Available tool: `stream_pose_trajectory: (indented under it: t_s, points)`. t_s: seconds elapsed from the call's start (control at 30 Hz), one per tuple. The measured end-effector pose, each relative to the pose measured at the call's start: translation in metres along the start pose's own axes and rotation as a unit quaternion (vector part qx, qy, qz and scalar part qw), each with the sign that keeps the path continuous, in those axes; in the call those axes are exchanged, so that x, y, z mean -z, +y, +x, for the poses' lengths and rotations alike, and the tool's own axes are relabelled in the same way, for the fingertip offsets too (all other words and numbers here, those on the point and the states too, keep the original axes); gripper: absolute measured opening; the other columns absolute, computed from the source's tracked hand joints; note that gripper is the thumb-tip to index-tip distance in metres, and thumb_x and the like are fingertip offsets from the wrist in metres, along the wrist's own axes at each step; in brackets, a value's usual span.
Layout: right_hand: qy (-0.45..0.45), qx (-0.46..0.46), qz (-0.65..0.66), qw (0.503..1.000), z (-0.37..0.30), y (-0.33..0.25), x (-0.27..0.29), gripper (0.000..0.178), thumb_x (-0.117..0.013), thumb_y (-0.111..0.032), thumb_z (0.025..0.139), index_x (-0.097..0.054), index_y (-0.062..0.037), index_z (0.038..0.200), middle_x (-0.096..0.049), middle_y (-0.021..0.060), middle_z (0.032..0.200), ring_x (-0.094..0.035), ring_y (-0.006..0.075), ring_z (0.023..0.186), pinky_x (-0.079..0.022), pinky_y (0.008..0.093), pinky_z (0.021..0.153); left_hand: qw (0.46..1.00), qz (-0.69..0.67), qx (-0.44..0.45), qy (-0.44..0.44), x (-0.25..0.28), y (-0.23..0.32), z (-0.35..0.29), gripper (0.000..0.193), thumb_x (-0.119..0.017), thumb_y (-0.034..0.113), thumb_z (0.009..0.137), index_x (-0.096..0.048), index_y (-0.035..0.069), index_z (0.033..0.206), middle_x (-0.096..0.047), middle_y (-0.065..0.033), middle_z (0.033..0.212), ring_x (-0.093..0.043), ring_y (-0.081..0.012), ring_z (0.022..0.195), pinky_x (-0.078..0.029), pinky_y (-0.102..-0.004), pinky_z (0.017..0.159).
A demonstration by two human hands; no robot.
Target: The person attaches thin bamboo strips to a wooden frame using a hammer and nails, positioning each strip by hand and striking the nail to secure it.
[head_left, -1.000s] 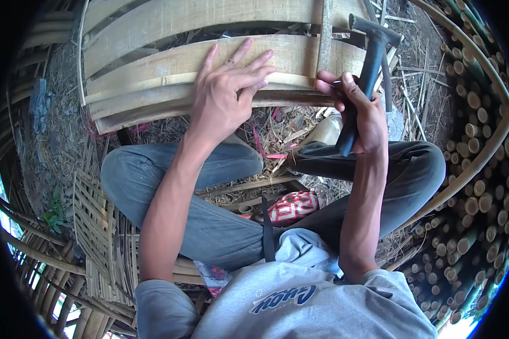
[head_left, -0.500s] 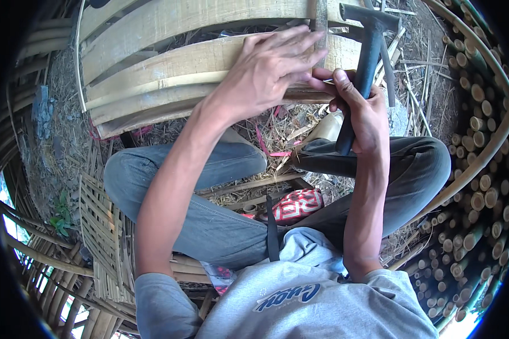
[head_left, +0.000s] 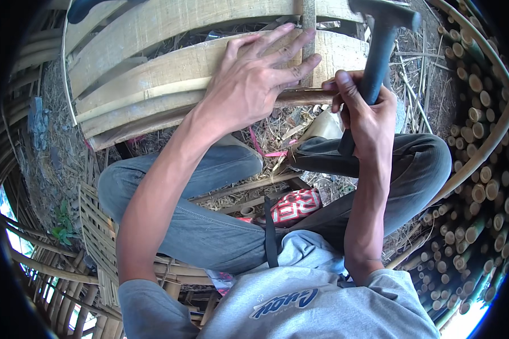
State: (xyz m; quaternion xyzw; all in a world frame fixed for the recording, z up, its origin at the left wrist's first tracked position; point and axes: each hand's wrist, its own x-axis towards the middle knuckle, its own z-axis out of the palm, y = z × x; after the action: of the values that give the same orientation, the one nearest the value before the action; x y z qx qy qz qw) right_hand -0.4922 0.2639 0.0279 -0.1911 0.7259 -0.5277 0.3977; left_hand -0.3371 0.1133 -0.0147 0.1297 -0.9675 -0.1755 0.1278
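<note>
A frame of pale, flat bamboo slats (head_left: 169, 70) lies across my front, with a narrow darker crosspiece (head_left: 309, 45) over its right part. My left hand (head_left: 246, 87) rests on the nearest slats, its fingers spread toward that crosspiece and holding nothing. In my right hand (head_left: 372, 118) is a hammer (head_left: 380, 53), its dark handle slanting up through the grip and its head on top, beyond the fingers. Thumb and fingertips of this hand come together near the frame's near edge. Whether they pinch something small as well, I cannot make out.
Cut bamboo poles (head_left: 478, 169) are stacked at the right, end-on. Behind them curves a long pole (head_left: 486, 150). A red-and-white packet (head_left: 296, 207) lies between my crossed legs. Woven bamboo (head_left: 99, 226) stands at the left, and straw litters the ground.
My left hand has shifted slightly left and spread its fingers, drawing away from the right fingertips. The right hand and hammer have moved a little to the right.
</note>
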Motion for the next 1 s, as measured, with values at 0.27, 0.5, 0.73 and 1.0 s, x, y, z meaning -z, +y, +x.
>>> stream_pose_trajectory:
  t_s: [0.27, 0.5, 0.73, 1.0]
  points:
    - [0.118, 0.179, -0.143, 0.966, 0.0, 0.017, -0.024, 0.026, -0.082, -0.025, 0.091, -0.076, -0.0001, 0.093, -0.064, -0.0024, 0.067, -0.051, 0.0038, 0.062, -0.039, 0.0238, 0.055, 1.0, 0.016, 0.007, 0.011, -0.007, -0.002, 0.0, 0.074, -0.05, -0.003, 0.092, -0.053, 0.049, 0.145, -0.034, 0.014, 0.165, -0.033, -0.0191, 0.153, -0.022, -0.0475, 0.125]
    - [0.141, 0.245, -0.208, 0.937, 0.003, 0.024, -0.025, 0.022, -0.081, -0.019, 0.092, -0.074, 0.0011, 0.094, -0.065, -0.0007, 0.067, -0.052, 0.0035, 0.061, -0.043, 0.0236, 0.057, 1.0, 0.025, 0.01, 0.016, -0.008, 0.0, 0.0, 0.067, -0.052, 0.001, 0.093, -0.057, 0.046, 0.143, -0.032, 0.0127, 0.167, -0.032, -0.0194, 0.153, -0.023, -0.0464, 0.123]
    - [0.154, 0.36, -0.311, 0.866, 0.003, 0.025, -0.023, 0.012, -0.077, -0.006, 0.084, -0.066, -0.0017, 0.086, -0.061, 0.0114, 0.064, -0.058, 0.0202, 0.051, -0.047, 0.0344, 0.054, 0.995, -0.082, 0.019, 0.06, -0.001, 0.002, 0.002, 0.032, -0.063, 0.025, 0.1, -0.072, 0.032, 0.13, -0.059, -0.0039, 0.148, -0.046, -0.0236, 0.144, -0.023, -0.0523, 0.121]
    - [0.135, 0.361, -0.325, 0.864, -0.001, 0.023, -0.023, 0.015, -0.078, -0.004, 0.08, -0.067, -0.0014, 0.09, -0.065, 0.0143, 0.076, -0.065, 0.0298, 0.065, -0.049, 0.0389, 0.061, 0.982, -0.125, 0.062, 0.126, -0.009, 0.001, 0.009, 0.018, -0.077, 0.033, 0.089, -0.082, 0.024, 0.103, -0.077, -0.004, 0.105, -0.066, -0.02, 0.117, -0.031, -0.0425, 0.115]
